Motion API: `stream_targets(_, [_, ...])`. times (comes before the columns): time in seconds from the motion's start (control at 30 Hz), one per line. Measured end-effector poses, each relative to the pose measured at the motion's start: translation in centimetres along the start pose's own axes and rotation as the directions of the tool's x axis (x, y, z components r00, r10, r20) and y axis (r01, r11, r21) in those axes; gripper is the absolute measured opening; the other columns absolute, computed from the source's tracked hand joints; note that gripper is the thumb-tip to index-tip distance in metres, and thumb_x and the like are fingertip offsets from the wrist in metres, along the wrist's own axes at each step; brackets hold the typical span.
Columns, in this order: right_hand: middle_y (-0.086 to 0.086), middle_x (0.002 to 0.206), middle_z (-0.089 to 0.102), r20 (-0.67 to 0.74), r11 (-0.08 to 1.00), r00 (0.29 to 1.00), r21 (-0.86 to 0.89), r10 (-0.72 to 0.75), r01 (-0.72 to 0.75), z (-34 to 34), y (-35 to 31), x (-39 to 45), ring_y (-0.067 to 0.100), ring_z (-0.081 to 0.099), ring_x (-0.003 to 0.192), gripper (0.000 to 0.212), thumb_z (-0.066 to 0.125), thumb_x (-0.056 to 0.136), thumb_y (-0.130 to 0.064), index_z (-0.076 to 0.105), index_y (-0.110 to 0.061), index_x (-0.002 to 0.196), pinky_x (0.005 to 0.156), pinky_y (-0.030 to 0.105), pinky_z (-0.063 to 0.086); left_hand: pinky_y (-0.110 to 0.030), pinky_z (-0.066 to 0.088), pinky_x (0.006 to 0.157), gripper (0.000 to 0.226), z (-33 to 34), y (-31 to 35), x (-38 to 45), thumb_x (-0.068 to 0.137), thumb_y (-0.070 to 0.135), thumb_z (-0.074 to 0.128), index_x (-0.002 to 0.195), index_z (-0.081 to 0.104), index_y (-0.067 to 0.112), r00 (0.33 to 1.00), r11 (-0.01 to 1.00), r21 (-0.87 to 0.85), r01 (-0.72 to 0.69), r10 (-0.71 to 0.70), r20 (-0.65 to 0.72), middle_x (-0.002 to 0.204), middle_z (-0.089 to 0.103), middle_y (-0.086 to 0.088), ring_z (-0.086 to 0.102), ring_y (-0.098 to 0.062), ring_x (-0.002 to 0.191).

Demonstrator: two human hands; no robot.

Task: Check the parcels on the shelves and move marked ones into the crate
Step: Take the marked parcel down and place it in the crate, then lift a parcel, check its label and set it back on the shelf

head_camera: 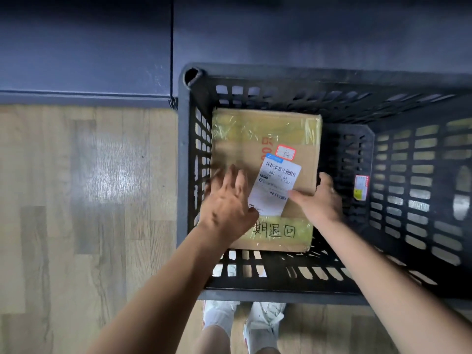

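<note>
A brown cardboard parcel lies flat on the bottom of a black slatted plastic crate, pushed towards the crate's left wall. It carries a white barcode label, a small red-bordered sticker and black handwritten characters on tape along its near edge. My left hand is over the parcel's left part with fingers spread, blurred. My right hand grips the parcel's right edge, thumb on top and fingers down the side.
The crate stands on a wood-pattern floor against a dark blue panel. The crate's right half holds nothing; a small red and yellow sticker is on an inner wall. My white shoes are just below the crate's near rim.
</note>
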State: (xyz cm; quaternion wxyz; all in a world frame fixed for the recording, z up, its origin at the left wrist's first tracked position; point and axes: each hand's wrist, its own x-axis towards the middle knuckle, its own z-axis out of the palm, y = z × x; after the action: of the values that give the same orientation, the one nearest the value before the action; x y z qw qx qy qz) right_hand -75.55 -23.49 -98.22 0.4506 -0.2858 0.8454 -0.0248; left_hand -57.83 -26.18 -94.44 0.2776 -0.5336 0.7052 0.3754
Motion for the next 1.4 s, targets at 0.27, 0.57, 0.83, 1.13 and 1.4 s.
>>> stream_targets(0.27, [0.008, 0.151, 0.022, 0.091, 0.793, 0.918, -0.475, -0.387, 0.381, -7.0, -5.1, -8.1, 0.030, 0.024, 0.136, 0.089, 0.069, 0.078, -0.035, 0.015, -0.020, 0.146, 0.112, 0.037, 0.023, -0.045, -0.009, 0.117, 0.085, -6.4, 3.1, -7.2, 0.093, 0.051, 0.034, 0.146, -0.018, 0.009, 0.994, 0.961, 0.269, -0.064, 0.086, -0.071, 0.153, -0.022, -0.019, -0.018, -0.034, 0.142])
stream_targets(0.57, [-0.001, 0.157, 0.008, 0.115, 0.638, 0.802, -0.545, -0.586, 0.544, -19.6, -9.4, -20.8, 0.017, 0.005, 0.145, 0.087, 0.059, 0.084, -0.044, 0.006, -0.023, 0.148, 0.116, 0.029, 0.007, -0.045, -0.007, 0.118, 0.087, -15.4, 7.9, -19.6, 0.093, 0.046, 0.037, 0.144, -0.021, 0.006, 0.945, 0.921, 0.381, -0.082, 0.193, -0.263, 0.155, -0.020, -0.016, -0.018, -0.031, 0.143])
stream_targets(0.83, [-0.007, 0.145, 0.031, -0.005, 0.510, 0.636, -0.602, -0.772, 0.614, -30.7, -14.6, -35.7, 0.012, 0.028, 0.137, 0.083, 0.059, 0.077, -0.057, 0.026, -0.021, 0.144, 0.108, 0.020, 0.024, -0.041, 0.045, 0.101, 0.104, -26.5, 10.0, -35.4, 0.048, 0.059, 0.076, 0.127, 0.053, -0.003, 0.779, 0.910, 0.410, -0.065, 0.303, -0.550, 0.131, 0.054, -0.019, 0.051, -0.033, 0.123])
stream_targets(1.13, [-0.012, 0.137, 0.039, -0.202, 0.274, 0.185, -0.709, -0.962, 0.649, -43.3, -22.1, -53.5, 0.008, 0.038, 0.131, 0.069, 0.049, 0.080, -0.055, 0.039, -0.022, 0.139, 0.105, 0.019, 0.030, -0.023, 0.056, 0.072, 0.100, -38.3, 12.8, -50.1, 0.030, 0.053, 0.072, 0.114, 0.046, 0.006, 0.382, 0.857, 0.515, -0.022, 0.484, -0.788, 0.097, 0.070, -0.003, 0.067, -0.019, 0.087])
stream_targets(1.4, [-0.011, 0.151, 0.020, -0.231, 0.225, 0.068, -0.768, -0.971, 0.600, -52.4, -26.9, -64.2, 0.006, 0.017, 0.139, 0.078, 0.059, 0.083, -0.048, 0.017, -0.027, 0.146, 0.108, 0.017, 0.015, -0.026, 0.056, 0.068, 0.092, -48.5, 15.4, -62.3, 0.034, 0.044, 0.076, 0.113, 0.048, 0.007, 0.060, 0.829, 0.545, 0.122, 0.542, -0.838, 0.090, 0.066, -0.003, 0.066, -0.022, 0.078])
